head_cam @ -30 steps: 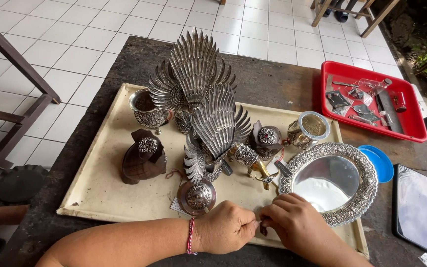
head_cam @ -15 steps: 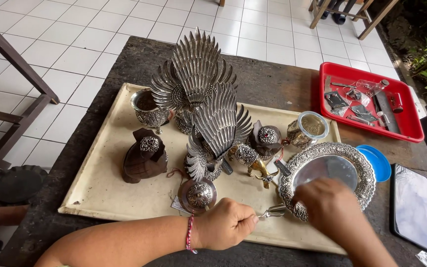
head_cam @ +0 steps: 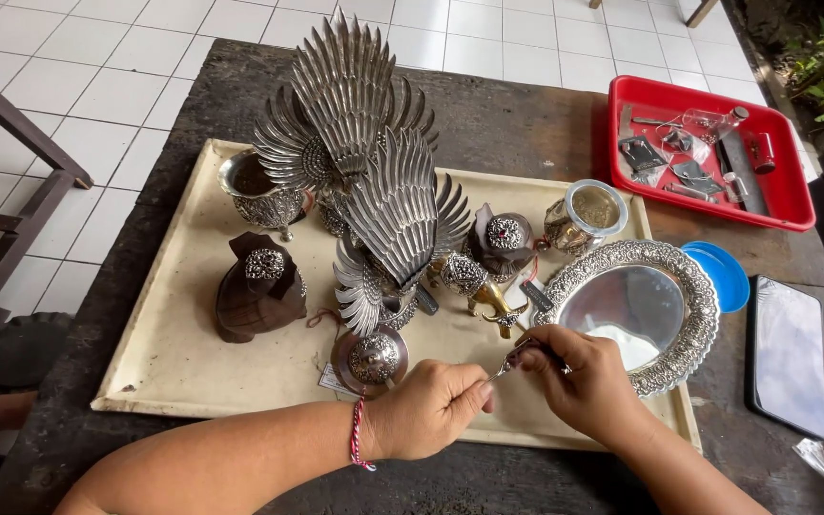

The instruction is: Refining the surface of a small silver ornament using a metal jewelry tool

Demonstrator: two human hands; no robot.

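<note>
here both hands [head_cam: 517, 396] pinch a small silver piece [head_cam: 512, 360] btw lidded pot [head_cam: 371, 360] & oval tray [head_cam: 693, 319].

hands: left hand [head_cam: 431, 408] and right hand [head_cam: 586, 380] pinch a small silver spoon [head_cam: 519, 355] between them | place: near edge of cream mat [head_cam: 174, 353] on worktop [head_cam: 517, 114] | beside: round silver tray [head_cam: 639, 310]

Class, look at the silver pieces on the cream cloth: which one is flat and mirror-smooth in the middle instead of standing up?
The round silver tray beside the right hand. It lies flat with a plain shiny centre and patterned rim; the feathered wings and cup stand upright.
</note>
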